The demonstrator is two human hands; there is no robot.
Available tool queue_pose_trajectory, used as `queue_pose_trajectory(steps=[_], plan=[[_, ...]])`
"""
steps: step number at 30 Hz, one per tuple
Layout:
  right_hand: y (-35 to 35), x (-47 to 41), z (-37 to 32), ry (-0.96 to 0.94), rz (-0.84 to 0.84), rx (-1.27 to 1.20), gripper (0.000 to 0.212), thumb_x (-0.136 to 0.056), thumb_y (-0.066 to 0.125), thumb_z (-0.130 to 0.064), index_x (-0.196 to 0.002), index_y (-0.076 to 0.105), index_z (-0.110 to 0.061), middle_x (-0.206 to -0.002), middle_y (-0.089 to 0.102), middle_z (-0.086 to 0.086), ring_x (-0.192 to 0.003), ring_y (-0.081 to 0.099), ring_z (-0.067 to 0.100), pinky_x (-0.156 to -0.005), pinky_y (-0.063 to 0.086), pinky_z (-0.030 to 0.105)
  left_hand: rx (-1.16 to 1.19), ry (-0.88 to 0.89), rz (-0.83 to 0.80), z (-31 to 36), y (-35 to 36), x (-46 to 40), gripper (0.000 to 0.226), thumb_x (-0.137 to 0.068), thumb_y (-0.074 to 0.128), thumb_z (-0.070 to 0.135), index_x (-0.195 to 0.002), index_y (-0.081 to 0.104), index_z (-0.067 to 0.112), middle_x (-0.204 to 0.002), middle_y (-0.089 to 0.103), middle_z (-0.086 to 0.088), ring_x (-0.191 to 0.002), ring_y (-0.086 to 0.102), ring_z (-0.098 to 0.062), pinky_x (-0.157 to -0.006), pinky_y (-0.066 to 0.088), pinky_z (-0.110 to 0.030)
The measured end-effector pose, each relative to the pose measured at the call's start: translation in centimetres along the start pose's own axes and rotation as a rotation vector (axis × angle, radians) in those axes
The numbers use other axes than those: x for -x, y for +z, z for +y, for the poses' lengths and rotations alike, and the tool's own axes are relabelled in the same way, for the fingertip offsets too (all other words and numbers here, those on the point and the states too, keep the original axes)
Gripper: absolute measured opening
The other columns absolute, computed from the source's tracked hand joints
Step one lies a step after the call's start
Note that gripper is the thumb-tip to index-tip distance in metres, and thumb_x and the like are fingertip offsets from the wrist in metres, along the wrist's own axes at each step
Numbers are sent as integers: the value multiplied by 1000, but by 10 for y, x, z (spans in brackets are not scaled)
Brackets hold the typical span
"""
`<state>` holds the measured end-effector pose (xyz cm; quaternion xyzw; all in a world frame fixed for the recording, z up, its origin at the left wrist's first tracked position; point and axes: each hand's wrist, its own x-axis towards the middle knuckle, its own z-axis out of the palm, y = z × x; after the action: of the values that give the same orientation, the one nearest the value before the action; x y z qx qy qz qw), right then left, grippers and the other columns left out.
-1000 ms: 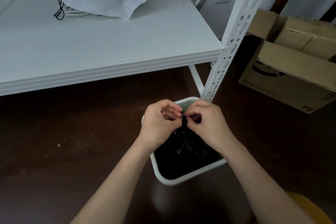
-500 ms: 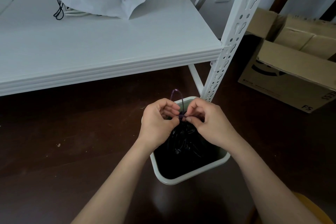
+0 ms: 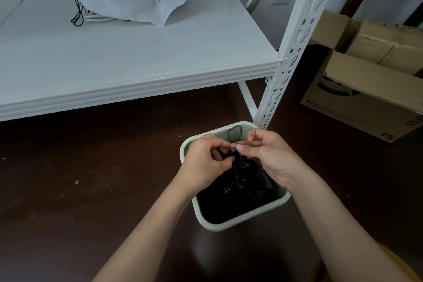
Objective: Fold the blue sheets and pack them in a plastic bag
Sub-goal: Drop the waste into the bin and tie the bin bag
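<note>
Both hands meet over a pale bin [image 3: 240,221] on the dark floor [image 3: 80,178]. The left hand [image 3: 206,162] and right hand [image 3: 270,155] pinch a purple drawstring [image 3: 233,147] at the gathered neck of a black plastic bag [image 3: 238,181] sitting in the bin. At eleven o'clock, a white shelf [image 3: 137,52] carries a white cloth bag [image 3: 119,2]. Cardboard boxes [image 3: 366,89] sit at two o'clock.

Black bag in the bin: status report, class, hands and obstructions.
Left hand and right hand both pinching the purple drawstring. Black bag gathered shut inside white bin. Nothing in the way.
</note>
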<state>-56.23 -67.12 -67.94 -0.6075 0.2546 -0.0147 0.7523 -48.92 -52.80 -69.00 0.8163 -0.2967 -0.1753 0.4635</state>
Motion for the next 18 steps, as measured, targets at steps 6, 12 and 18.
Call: queue_pose_trajectory(steps=[6,12,18], plan=[[-1,3,-2,-6,-49,42,25,-84,61,11,-71,53,-9,-92,72,20,-87,72,22,-66,52,18,-2,-34,73,4,1,2,12,-75,79,25,-82,73,17,-75,62,3,-62,54,-11,-58,48,-18],[-10,5,-7,-113,2,371,10,-80,72,-1,-80,68,-10,-83,76,4,-88,72,15,-89,53,31,-22,-6,97,4,-2,4,5,-82,74,17,-76,73,15,-71,60,3,-59,51,-3,-56,43,-12],[-25,7,-14,-158,50,683,11,-81,74,-14,-90,76,-19,-74,74,-7,-69,68,3,-66,50,11,-62,-13,92,-1,-15,4,12,-81,74,16,-70,70,12,-70,56,2,-58,46,-1,-56,37,-9]])
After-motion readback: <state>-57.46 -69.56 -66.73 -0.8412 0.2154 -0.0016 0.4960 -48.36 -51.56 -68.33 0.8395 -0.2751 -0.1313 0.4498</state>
